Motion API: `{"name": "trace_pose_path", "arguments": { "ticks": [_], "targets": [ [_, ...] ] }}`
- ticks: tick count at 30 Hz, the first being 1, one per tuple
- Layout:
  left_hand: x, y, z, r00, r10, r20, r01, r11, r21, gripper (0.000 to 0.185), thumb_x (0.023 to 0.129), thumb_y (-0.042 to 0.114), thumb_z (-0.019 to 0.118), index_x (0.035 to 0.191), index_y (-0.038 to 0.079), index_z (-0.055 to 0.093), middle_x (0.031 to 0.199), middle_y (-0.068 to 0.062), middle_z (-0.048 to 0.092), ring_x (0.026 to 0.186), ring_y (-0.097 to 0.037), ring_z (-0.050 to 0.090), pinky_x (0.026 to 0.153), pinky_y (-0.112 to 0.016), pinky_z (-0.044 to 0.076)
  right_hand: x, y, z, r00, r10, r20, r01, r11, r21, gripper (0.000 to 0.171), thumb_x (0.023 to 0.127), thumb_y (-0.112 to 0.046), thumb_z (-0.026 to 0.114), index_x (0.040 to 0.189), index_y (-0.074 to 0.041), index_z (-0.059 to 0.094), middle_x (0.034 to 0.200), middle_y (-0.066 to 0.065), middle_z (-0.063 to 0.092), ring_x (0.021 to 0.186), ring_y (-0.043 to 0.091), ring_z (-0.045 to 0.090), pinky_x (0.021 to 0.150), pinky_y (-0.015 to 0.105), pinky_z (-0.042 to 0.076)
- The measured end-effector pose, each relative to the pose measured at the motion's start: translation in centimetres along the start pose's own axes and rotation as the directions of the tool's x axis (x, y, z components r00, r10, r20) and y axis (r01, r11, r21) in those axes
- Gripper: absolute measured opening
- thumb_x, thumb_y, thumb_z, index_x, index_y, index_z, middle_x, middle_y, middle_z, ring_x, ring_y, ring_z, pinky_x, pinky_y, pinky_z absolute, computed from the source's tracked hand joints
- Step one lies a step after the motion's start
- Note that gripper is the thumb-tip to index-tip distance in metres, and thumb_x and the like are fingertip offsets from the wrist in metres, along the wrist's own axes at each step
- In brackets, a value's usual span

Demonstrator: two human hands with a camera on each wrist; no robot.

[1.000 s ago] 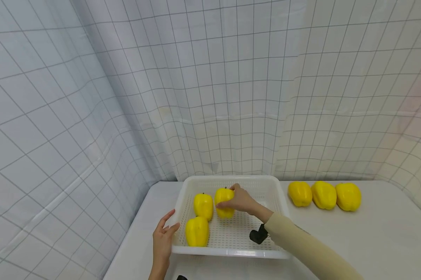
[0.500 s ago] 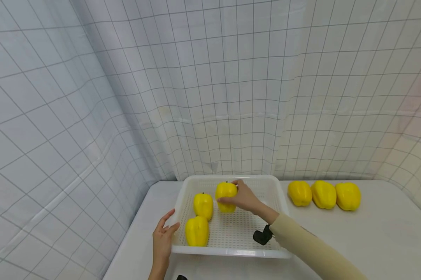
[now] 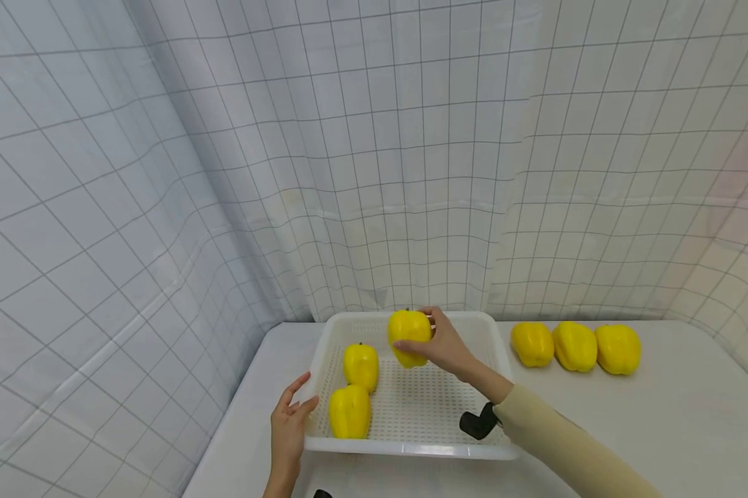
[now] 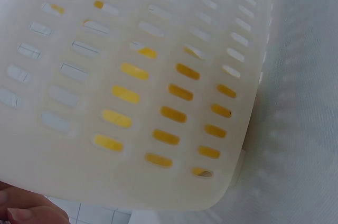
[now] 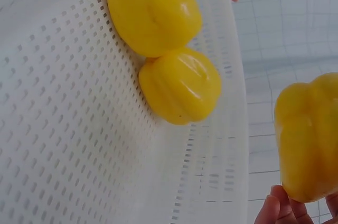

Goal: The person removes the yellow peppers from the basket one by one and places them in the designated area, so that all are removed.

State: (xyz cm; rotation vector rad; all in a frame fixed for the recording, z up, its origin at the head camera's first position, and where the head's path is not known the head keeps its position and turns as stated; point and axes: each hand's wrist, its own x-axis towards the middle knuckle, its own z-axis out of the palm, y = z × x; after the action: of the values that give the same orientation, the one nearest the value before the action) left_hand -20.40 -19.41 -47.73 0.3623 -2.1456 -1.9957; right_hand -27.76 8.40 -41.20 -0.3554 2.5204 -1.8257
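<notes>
In the head view my right hand [image 3: 450, 351] grips a yellow bell pepper [image 3: 406, 335] from its right side, thumb in front, and holds it up over the back of the white plastic basket [image 3: 411, 449]. The right wrist view shows this pepper [image 5: 309, 139] at the right, fingertips at its lower end. Two more yellow peppers stand inside the basket's left half, one at the middle [image 3: 361, 366] and one at the front [image 3: 350, 413]. My left hand [image 3: 289, 425] rests at the left rim, index finger stretched out and thumb tip on the edge.
Three yellow peppers [image 3: 576, 346] lie in a row on the white table [image 3: 604, 429], right of the basket. A black wrist device [image 3: 478, 422] hangs below the right wrist, overlapping the basket. Gridded white curtain [image 3: 399, 173] closes off the back and left.
My right hand has lifted the pepper from beside the other two in the basket, moving it up, back and slightly right. The left hand has stayed at the rim.
</notes>
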Motion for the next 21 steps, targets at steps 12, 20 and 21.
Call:
{"name": "trace_pose_path", "arguments": {
  "ticks": [12,20,21],
  "targets": [
    [-0.3,0.3,0.0,1.000,-0.001,-0.003,0.001,1.000,-0.007,0.046,0.093,0.014,0.058,0.138,0.009,0.049,0.118,-0.018,0.062,0.091,-0.025,0.065,0.070,-0.028,0.053,-1.4,-0.9,-2.0,0.999,-0.008,-0.045,0.009,1.000,0.012,0.078,0.075,-0.035,0.079,0.134,-0.010,0.035,0.123,0.012,0.045,0.100,0.027,0.050,0.076,0.036,0.050],
    [-0.2,0.3,0.0,1.000,0.007,0.002,-0.007,1.000,0.002,0.045,0.093,0.013,0.057,0.138,0.008,0.049,0.120,-0.018,0.061,0.093,-0.024,0.065,0.071,-0.026,0.052,-2.7,-0.7,-4.6,0.995,-0.024,-0.098,0.029,0.998,0.052,0.074,0.079,-0.030,0.077,0.134,-0.008,0.033,0.123,0.015,0.040,0.102,0.031,0.046,0.077,0.037,0.051],
    [-0.2,0.3,0.0,1.000,0.006,0.001,-0.006,1.000,0.002,0.045,0.093,0.013,0.057,0.138,0.008,0.049,0.120,-0.018,0.061,0.092,-0.024,0.065,0.070,-0.026,0.053,-2.9,-0.6,-4.9,0.994,-0.021,-0.110,0.027,0.998,0.051,0.074,0.079,-0.030,0.076,0.134,-0.008,0.033,0.123,0.015,0.040,0.102,0.031,0.046,0.077,0.037,0.050]
  ]
}}
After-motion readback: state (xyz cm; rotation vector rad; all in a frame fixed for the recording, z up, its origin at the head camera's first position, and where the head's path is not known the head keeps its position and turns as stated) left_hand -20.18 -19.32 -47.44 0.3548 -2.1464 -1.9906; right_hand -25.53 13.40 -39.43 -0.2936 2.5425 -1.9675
